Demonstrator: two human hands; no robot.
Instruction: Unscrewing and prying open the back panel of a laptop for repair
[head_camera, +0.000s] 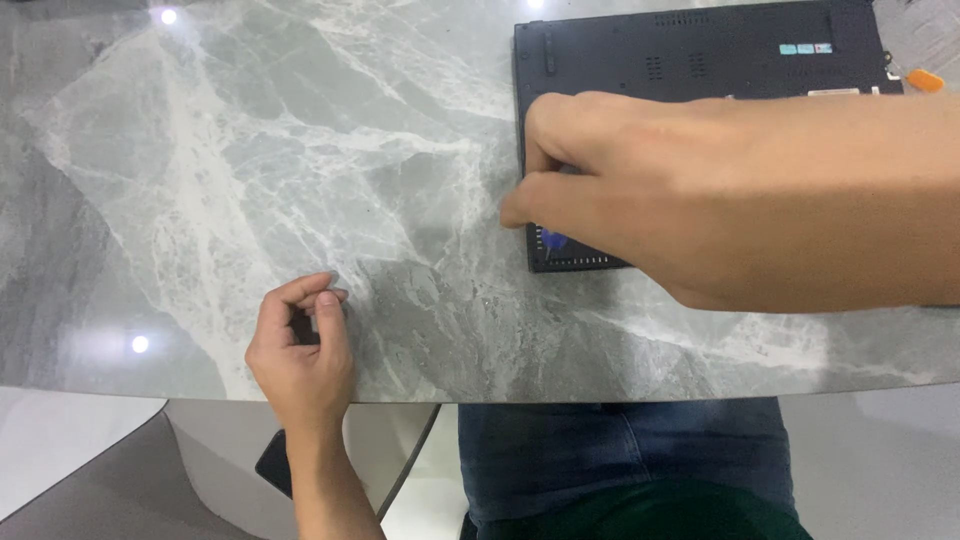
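A black laptop (690, 50) lies upside down on the grey marble table (250, 170), at the upper right. My right hand (640, 190) reaches across its near left corner, fingers curled onto the edge. A small blue tool (551, 240) shows just under the fingers; whether the hand grips it I cannot tell. My left hand (300, 345) rests on the table near the front edge, fingers curled and pinched together. What it holds, if anything, is too small to see.
A small orange object (925, 80) lies at the right edge beside the laptop. The table's front edge runs across the lower part of the view, with my legs in blue jeans (620, 460) below it. A dark object (275, 462) sits under the table.
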